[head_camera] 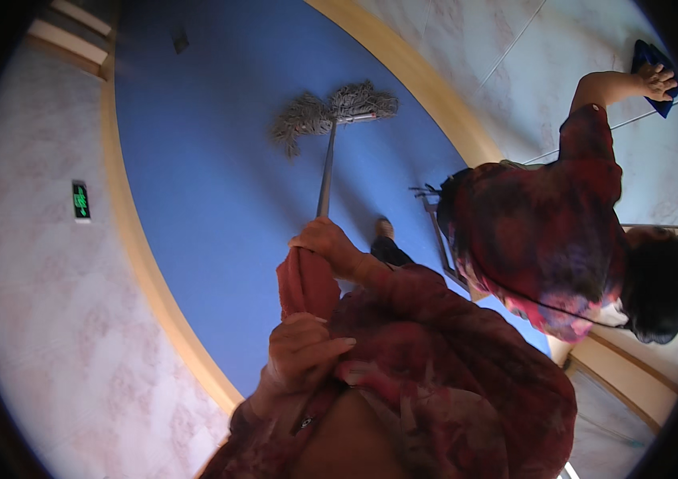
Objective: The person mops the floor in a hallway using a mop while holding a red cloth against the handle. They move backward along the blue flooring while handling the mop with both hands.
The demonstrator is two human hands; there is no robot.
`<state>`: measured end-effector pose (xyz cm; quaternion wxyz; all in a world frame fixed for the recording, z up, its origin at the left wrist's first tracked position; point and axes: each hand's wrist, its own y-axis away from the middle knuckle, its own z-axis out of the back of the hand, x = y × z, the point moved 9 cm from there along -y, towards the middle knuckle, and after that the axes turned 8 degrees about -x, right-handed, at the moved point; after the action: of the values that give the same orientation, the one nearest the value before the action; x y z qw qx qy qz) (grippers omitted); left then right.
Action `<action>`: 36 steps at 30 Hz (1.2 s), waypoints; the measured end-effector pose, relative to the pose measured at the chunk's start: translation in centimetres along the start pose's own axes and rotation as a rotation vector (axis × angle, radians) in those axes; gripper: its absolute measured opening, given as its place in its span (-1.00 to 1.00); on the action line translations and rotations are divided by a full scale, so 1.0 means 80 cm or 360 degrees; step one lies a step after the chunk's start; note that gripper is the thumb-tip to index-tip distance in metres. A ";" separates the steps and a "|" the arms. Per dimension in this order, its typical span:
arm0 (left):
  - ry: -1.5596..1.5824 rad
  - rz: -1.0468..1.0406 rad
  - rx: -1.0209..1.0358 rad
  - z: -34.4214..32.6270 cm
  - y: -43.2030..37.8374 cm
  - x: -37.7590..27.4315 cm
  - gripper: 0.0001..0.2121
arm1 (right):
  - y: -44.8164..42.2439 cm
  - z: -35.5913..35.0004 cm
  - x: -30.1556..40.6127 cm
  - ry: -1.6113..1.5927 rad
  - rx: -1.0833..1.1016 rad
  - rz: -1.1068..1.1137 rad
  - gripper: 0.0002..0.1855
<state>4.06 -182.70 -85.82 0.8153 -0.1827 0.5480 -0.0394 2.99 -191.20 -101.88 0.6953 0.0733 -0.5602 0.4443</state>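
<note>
A flat string mop has its grey yarn head [339,108] spread on the blue floor ahead of me. Its metal handle [327,173] rises towards my body. My right hand [333,245] is closed round that handle. Between my hands, a red cloth [303,284] covers the upper part of the handle. Nearest my chest, my left hand [300,353] is curled at the cloth's near end, in line with the handle. The stretch of handle under the cloth and my left fingers is hidden.
To my right, another person [542,221] presses a dark blue cloth [659,78] on the marbled wall [524,60]. A dark-framed object [440,233] stands beside that person. Tan skirting [135,239] edges the blue floor [207,167]. A green exit sign [80,200] sits on the left wall.
</note>
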 end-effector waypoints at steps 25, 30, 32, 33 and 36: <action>-0.0275 0.0477 -0.0373 -0.289 -0.533 0.088 -0.91 | -0.218 0.440 -0.431 0.0060 0.0149 -0.0123 -0.81; -0.0127 -0.0167 -0.0287 -0.266 -0.636 0.058 -0.87 | -0.288 0.495 -0.428 0.0029 -0.0067 -0.0254 -0.78; -0.0129 -0.0416 -0.0179 -0.234 -0.686 0.080 -0.88 | -0.338 0.497 -0.452 0.0067 -0.0146 -0.0330 -0.77; -0.0096 -0.0416 -0.0160 -0.217 -0.707 0.100 -0.88 | -0.357 0.502 -0.463 0.0103 -0.0235 -0.0340 -0.80; 0.0018 -0.0426 -0.0116 -0.175 -0.751 0.137 -0.88 | -0.391 0.506 -0.484 0.0204 -0.0321 -0.0430 -0.82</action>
<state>3.84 -245.05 -79.64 0.7925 -0.2834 0.5244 -0.1289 -3.12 -254.82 -107.55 0.7867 0.0493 -0.5416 0.2922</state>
